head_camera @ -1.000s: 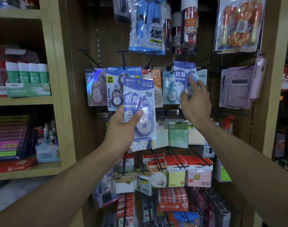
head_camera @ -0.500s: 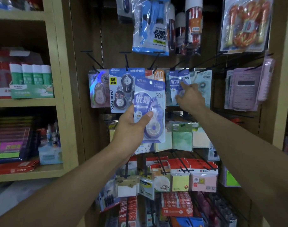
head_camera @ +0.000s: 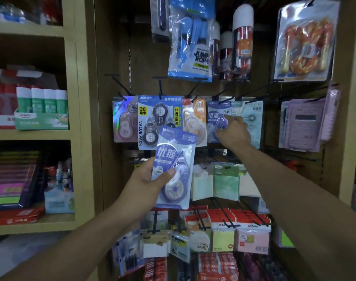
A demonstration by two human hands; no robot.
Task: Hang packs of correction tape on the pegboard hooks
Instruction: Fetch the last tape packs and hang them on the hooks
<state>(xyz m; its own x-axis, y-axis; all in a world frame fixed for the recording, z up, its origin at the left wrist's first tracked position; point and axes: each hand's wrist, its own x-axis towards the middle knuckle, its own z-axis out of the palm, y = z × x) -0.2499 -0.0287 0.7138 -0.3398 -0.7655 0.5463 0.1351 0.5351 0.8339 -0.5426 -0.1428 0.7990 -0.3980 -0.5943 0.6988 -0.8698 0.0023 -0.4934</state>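
Observation:
My left hand (head_camera: pixel 146 185) grips a purple-and-white correction tape pack (head_camera: pixel 174 171), tilted a little, in front of the lower part of the hook row. My right hand (head_camera: pixel 232 131) reaches further in and pinches another purple pack (head_camera: pixel 215 118) that hangs from a black peg hook (head_camera: pixel 225 101). Left of it hang an orange pack (head_camera: pixel 195 118), a blue value pack (head_camera: pixel 159 120) and a holographic pack (head_camera: pixel 124 118). A pale blue pack (head_camera: pixel 253 118) hangs to the right, partly hidden by my right hand.
Jump ropes (head_camera: pixel 190 39) and tall canisters (head_camera: pixel 242 43) hang above. Lilac calculators (head_camera: pixel 306 122) hang at right. Sticky note pads (head_camera: pixel 225 180) fill the hooks below. A wooden shelf unit (head_camera: pixel 82 118) with glue sticks (head_camera: pixel 41 100) stands at left. One bare hook (head_camera: pixel 120 85) juts out at upper left.
My left hand has lowered its pack and tilted it. My right hand has pushed its pack back along the hook toward the board.

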